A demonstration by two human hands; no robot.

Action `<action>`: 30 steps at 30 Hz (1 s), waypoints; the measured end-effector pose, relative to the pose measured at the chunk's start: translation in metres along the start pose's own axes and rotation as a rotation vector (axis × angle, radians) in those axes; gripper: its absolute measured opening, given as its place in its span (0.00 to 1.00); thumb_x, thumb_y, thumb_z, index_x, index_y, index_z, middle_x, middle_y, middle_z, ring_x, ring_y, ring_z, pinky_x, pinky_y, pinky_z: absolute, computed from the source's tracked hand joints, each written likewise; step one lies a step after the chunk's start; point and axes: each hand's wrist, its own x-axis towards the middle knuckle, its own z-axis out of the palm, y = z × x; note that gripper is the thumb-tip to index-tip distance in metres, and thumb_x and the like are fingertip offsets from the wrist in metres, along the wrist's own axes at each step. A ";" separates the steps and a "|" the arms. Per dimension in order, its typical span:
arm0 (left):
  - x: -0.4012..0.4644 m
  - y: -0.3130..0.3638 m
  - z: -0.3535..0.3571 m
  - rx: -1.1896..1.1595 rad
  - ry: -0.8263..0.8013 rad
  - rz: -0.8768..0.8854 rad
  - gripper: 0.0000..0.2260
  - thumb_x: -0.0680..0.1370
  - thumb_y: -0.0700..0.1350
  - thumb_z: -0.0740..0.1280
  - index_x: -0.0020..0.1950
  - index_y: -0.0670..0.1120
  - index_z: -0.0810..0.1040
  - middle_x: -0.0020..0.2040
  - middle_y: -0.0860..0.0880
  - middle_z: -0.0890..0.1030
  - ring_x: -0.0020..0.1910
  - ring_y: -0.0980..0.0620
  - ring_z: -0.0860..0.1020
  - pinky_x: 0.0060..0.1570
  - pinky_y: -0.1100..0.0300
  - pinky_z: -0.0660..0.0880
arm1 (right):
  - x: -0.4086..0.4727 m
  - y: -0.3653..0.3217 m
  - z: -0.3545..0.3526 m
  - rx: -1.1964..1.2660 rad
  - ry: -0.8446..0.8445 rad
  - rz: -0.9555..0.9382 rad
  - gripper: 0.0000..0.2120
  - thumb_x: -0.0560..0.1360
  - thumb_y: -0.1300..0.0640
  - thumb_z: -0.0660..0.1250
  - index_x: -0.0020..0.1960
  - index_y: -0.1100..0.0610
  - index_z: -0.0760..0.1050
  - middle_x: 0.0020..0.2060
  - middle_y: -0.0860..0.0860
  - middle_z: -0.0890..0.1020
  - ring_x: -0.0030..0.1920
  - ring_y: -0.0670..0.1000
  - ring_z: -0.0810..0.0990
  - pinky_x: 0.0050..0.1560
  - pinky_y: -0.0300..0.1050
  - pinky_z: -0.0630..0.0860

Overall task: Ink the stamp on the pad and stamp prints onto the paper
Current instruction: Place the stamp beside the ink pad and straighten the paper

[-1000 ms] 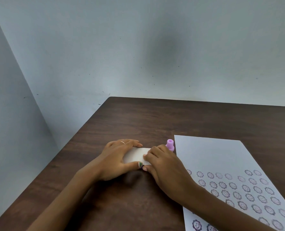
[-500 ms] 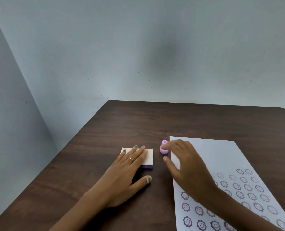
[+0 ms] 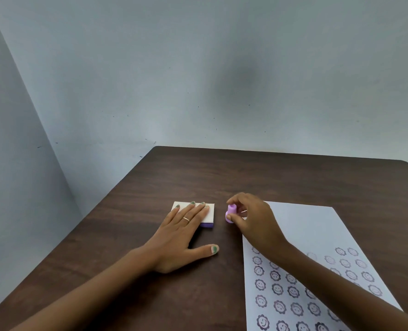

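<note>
- Since half a second ago the right hand [image 3: 253,220] has closed its thumb and fingers around the stamp [image 3: 230,213], which it was only reaching for; the left hand [image 3: 182,231] has kept its place on the pad.
- At about 9 o'clock from the stamp, the ink pad [image 3: 210,212] lies closed on the tabletop [image 3: 222,173], white lid up, a purple base edge showing at its near corner. Most of the lid is hidden under the fingers.
- The left hand lies flat and spread wide, four fingers on the lid, thumb out on the wood, gripping nothing. A thin ring [image 3: 186,219] sits on one finger.
- The small lilac stamp stands upright on the wood, between pad and sheet; its face is hidden.
- The right hand pinches the stamp. Part of it is covered by the fingers.
- At 4 o'clock from the stamp, the paper [image 3: 303,225] carries rows of smiley-flower prints [image 3: 277,289]; some are faint, several hidden by the right forearm, and the sheet is cut off at the bottom edge.
</note>
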 end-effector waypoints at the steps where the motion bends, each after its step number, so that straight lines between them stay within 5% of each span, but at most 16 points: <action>1: 0.005 -0.002 -0.001 0.000 0.001 0.004 0.42 0.69 0.74 0.47 0.76 0.54 0.40 0.78 0.57 0.41 0.74 0.61 0.36 0.71 0.60 0.33 | 0.003 0.001 0.001 0.005 0.001 0.005 0.09 0.71 0.60 0.70 0.51 0.58 0.77 0.49 0.55 0.82 0.44 0.47 0.76 0.41 0.24 0.65; 8: 0.029 -0.009 -0.002 0.016 0.014 0.038 0.42 0.71 0.73 0.49 0.77 0.53 0.41 0.79 0.55 0.43 0.75 0.59 0.38 0.72 0.58 0.34 | 0.027 0.009 0.005 -0.014 0.013 0.001 0.09 0.70 0.61 0.71 0.49 0.59 0.77 0.48 0.56 0.82 0.45 0.51 0.78 0.46 0.39 0.74; 19: 0.034 -0.011 0.000 0.006 0.044 0.058 0.41 0.71 0.73 0.51 0.77 0.53 0.42 0.78 0.56 0.43 0.75 0.60 0.39 0.72 0.60 0.34 | 0.041 0.014 0.012 -0.028 0.011 0.016 0.10 0.71 0.60 0.70 0.51 0.59 0.76 0.49 0.57 0.82 0.46 0.52 0.78 0.48 0.42 0.75; 24: 0.034 -0.011 0.000 0.041 0.086 0.068 0.42 0.70 0.74 0.47 0.76 0.55 0.40 0.78 0.57 0.40 0.74 0.59 0.33 0.72 0.55 0.31 | 0.042 0.008 -0.011 0.057 -0.019 0.038 0.24 0.72 0.52 0.69 0.66 0.55 0.68 0.64 0.54 0.75 0.58 0.52 0.76 0.56 0.45 0.73; 30: 0.035 -0.012 0.002 0.031 0.124 0.070 0.41 0.70 0.74 0.47 0.76 0.55 0.41 0.78 0.57 0.42 0.74 0.59 0.34 0.70 0.57 0.29 | 0.010 0.019 -0.046 -0.161 -0.118 0.152 0.24 0.75 0.45 0.62 0.68 0.51 0.65 0.71 0.52 0.67 0.69 0.52 0.66 0.64 0.45 0.64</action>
